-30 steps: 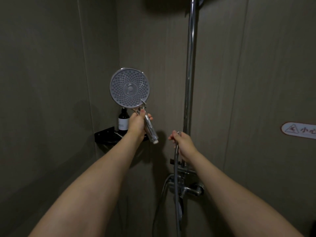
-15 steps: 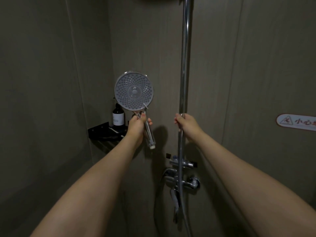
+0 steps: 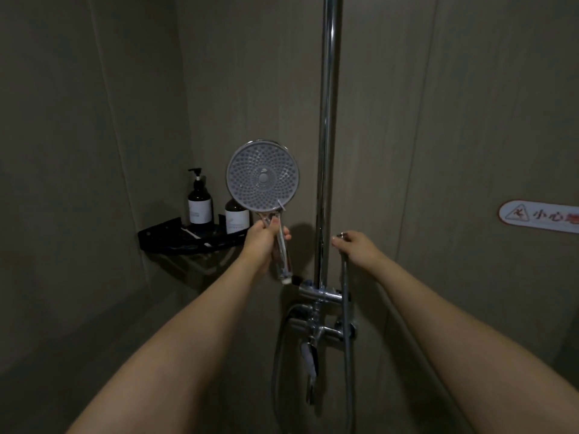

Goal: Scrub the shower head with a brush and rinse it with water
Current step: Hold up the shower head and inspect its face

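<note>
The shower head (image 3: 262,176) was round and grey, its dotted nozzle face turned toward the camera, upright on a clear handle angled down-right, left of the chrome pole.

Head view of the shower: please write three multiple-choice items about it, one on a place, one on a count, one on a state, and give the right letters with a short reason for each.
1. Where does the corner shelf hang?
A. left of the shower head
B. right of the riser pipe
C. under the faucet

2. How many dark bottles stand on the shelf?
A. one
B. two
C. four

3. What is the state of the shower head?
A. clipped on the riser pipe
B. lying on the shelf
C. off the hose, held up

Key: 1 A, it sits in the left wall corner. 2 B, one pump bottle and a second bottle. 3 C, the left hand grips its handle while the right hand holds the hose end apart.
</note>
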